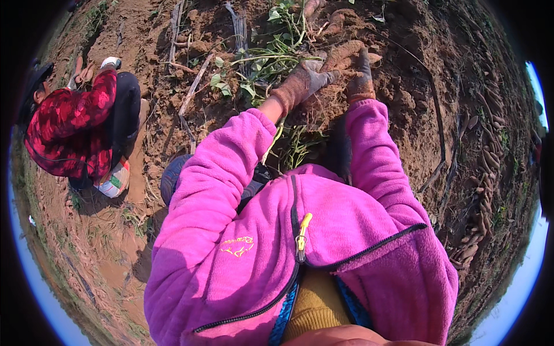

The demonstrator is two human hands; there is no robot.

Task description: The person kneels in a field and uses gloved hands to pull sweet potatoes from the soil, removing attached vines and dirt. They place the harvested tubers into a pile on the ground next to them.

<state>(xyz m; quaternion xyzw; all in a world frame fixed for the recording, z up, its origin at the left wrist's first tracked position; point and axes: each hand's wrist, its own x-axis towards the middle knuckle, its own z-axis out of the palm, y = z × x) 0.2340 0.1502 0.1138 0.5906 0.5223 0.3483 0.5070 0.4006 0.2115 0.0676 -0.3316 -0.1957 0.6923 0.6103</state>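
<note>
Both my hands wear soil-stained work gloves and meet at a cluster of dirt-covered sweet potatoes (344, 52) with stringy roots. My left hand (305, 82) holds the cluster from its left side, its fingers partly hidden behind the roots. On the right side, my right hand (362, 78) grips the same cluster, with fingers pointing away from me. Tangled fine roots (320, 101) and soil hang between my wrists. Green sweet potato vines (281, 47) lie just left of the cluster. More sweet potatoes (339, 19) rest in the loose soil beyond my hands.
On the left, a person (71, 123) in a red patterned jacket crouches near some sweet potatoes (84, 71). A long row of sweet potatoes (489, 151) curves along the right. Dry stalks (194, 86) and a thin dark strip (435, 104) lie on the soil.
</note>
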